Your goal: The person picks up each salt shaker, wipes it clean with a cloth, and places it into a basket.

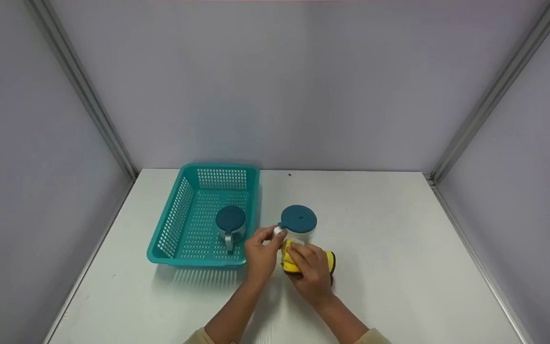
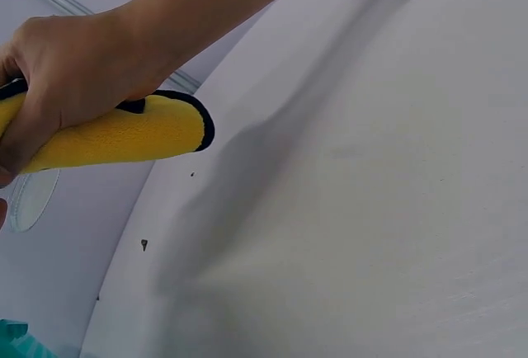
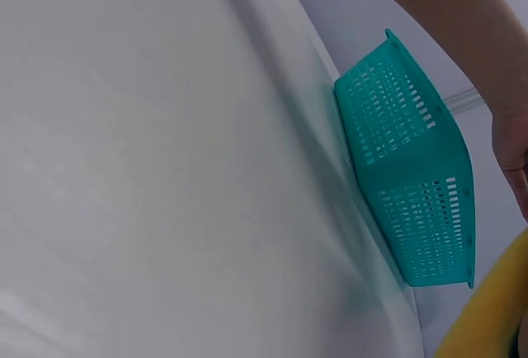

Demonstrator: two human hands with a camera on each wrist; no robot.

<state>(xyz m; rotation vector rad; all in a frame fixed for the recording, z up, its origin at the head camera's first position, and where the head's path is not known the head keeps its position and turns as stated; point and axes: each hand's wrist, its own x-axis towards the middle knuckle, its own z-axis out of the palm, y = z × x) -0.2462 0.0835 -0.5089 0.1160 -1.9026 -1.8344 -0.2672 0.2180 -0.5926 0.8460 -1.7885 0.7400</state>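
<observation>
A white table (image 1: pixel 399 248) fills the lower part of the head view, and both forearms come up from its near edge and meet close to the middle. At the left of the table stands a teal basket (image 1: pixel 179 224), and inside it stands a mug with a dark teal lid (image 1: pixel 230 220), its handle turned toward the near rim. Just right of the basket stands a clear jar with a teal lid (image 1: pixel 299 220), upright on the table. The left hand (image 1: pixel 260 253) reaches in from the basket side, its fingers curled, with thumb and fingertips pinching the small white part at the jar's left side. The right hand (image 1: pixel 309 272) lies over a folded yellow cloth (image 1: pixel 288 258) with a dark edge, fingers bent over it and pressing it against the near face of the jar. The left wrist view shows that hand wrapped round the cloth roll, one folded end sticking out past the palm.
</observation>
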